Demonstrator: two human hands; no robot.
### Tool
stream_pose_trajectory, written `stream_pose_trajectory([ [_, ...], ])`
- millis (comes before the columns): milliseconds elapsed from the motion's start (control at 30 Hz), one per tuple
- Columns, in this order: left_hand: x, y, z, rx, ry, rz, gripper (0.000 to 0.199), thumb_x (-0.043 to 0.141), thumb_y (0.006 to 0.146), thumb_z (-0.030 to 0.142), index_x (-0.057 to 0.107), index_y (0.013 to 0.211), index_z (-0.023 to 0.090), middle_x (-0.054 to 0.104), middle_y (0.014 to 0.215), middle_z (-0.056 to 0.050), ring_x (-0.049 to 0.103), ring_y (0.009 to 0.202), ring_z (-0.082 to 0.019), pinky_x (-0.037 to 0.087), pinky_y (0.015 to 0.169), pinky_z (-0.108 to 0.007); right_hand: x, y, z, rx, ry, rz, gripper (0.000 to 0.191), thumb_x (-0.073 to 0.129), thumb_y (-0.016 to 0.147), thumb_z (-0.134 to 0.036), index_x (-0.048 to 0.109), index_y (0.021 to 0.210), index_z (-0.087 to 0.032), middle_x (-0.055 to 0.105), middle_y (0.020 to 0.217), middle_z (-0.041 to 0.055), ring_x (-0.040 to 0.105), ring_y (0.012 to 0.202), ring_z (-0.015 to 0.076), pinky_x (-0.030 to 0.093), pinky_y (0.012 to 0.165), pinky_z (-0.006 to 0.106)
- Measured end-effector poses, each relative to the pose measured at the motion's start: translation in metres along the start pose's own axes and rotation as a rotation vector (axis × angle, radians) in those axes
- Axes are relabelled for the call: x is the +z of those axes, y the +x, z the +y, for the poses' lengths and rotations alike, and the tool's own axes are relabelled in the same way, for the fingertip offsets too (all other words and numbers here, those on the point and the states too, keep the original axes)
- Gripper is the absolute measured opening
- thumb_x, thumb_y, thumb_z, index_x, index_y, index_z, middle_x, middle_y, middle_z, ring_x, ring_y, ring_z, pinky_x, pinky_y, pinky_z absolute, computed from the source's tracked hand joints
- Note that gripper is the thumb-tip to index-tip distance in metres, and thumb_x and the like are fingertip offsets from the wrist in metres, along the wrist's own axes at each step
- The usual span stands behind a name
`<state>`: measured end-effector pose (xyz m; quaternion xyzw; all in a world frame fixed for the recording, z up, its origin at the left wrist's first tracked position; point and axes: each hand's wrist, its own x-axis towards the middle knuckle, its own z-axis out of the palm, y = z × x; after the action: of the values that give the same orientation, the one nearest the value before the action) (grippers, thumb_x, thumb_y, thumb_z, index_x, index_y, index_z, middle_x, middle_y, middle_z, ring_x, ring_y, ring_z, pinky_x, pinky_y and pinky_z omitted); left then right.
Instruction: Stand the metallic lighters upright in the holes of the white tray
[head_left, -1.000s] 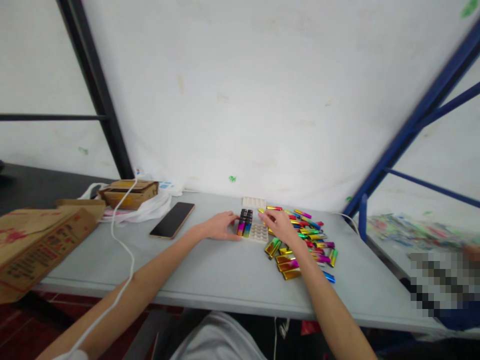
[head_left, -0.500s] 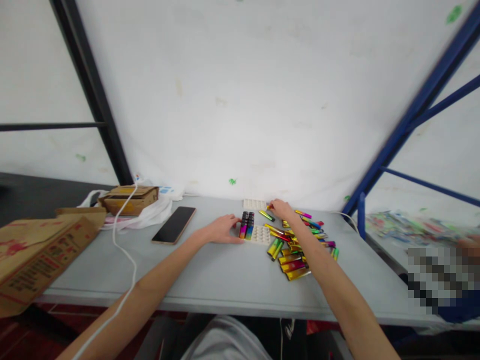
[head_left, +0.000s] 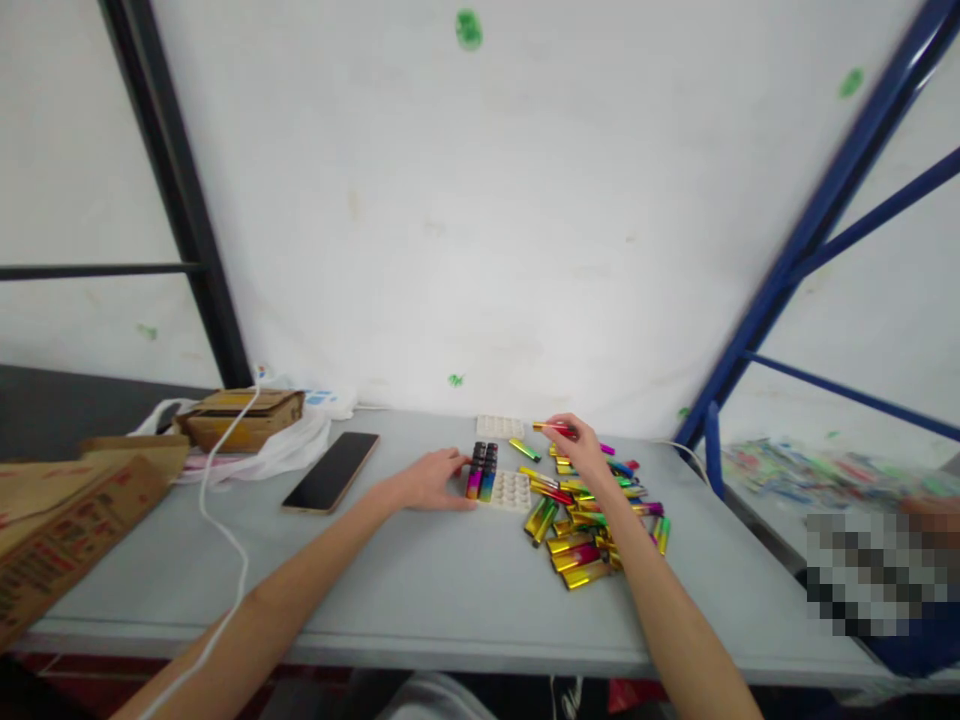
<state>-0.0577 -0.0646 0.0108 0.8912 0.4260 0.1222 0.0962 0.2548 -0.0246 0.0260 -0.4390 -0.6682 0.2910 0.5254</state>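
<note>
In the head view, my left hand (head_left: pixel 435 480) curves around the left end of a white tray with round holes (head_left: pixel 514 491), thumb at its front corner and fingers beside the lighters. Several lighters (head_left: pixel 481 478) with black tops and purple, orange and blue bodies stand upright in two rows at that end. My right hand (head_left: pixel 576 440) pinches a red and gold lighter (head_left: pixel 551 428) held sideways above the back of the table. Below the right wrist lies a loose heap of shiny lighters (head_left: pixel 577 550). A single green-yellow lighter (head_left: pixel 525 450) lies apart, behind the tray.
A second white tray (head_left: pixel 500 426) lies near the wall. On the left are a phone (head_left: pixel 332 472), a small cardboard box (head_left: pixel 241 418) on plastic bags and a larger carton (head_left: pixel 82 530). A white cable (head_left: pixel 225 525) crosses my left forearm. Another person's hand (head_left: pixel 930 520) shows far right.
My right hand has lifted the red and gold lighter from the back of the table and moved slightly right. My left hand stays at the tray. The camera view has shifted.
</note>
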Motion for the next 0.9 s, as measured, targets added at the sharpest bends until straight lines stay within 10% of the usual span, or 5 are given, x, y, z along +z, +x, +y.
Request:
stream_pose_trajectory([
  [300, 0.003, 0.000, -0.003, -0.005, 0.006, 0.013, 0.055, 0.073, 0.077, 0.064, 0.063, 0.111, 0.021, 0.065, 0.104, -0.011, 0.063, 0.094, -0.028, 0.051, 0.084, -0.038, 0.023, -0.013, 0.000, 0.150, 0.375, -0.111, 0.062, 0.062, 0.079, -0.082, 0.061, 0.088, -0.021, 0.069, 0.088, 0.0073, 0.066, 0.077, 0.0222, 0.058, 0.071, 0.037],
  [433, 0.002, 0.000, -0.002, -0.004, 0.000, 0.003, 0.056, 0.072, 0.079, 0.064, 0.063, 0.111, 0.019, 0.065, 0.104, -0.012, 0.063, 0.095, -0.029, 0.051, 0.084, -0.039, 0.036, -0.016, -0.007, 0.173, 0.417, -0.123, 0.062, 0.066, 0.075, -0.081, 0.058, 0.097, -0.023, 0.050, 0.065, -0.0048, 0.049, 0.052, 0.0134, 0.046, 0.051, 0.027],
  [567, -0.001, 0.000, 0.001, 0.013, 0.017, 0.005, 0.057, 0.068, 0.081, 0.067, 0.064, 0.109, 0.018, 0.064, 0.103, -0.011, 0.062, 0.095, -0.029, 0.051, 0.085, -0.038, 0.045, -0.021, -0.008, 0.228, 0.243, -0.060, 0.065, 0.049, 0.079, -0.089, 0.047, 0.076, -0.025, 0.033, 0.055, -0.0078, 0.026, 0.044, 0.0107, 0.025, 0.041, 0.025],
  [900, -0.002, -0.002, 0.004, 0.000, 0.011, -0.006, 0.056, 0.068, 0.081, 0.064, 0.064, 0.111, 0.017, 0.063, 0.103, -0.011, 0.062, 0.094, -0.029, 0.051, 0.085, -0.040, 0.051, -0.025, -0.009, 0.076, -0.224, 0.172, 0.050, 0.044, 0.083, -0.065, 0.037, 0.052, -0.025, 0.030, 0.051, -0.0032, 0.034, 0.056, 0.0151, 0.025, 0.054, 0.029],
])
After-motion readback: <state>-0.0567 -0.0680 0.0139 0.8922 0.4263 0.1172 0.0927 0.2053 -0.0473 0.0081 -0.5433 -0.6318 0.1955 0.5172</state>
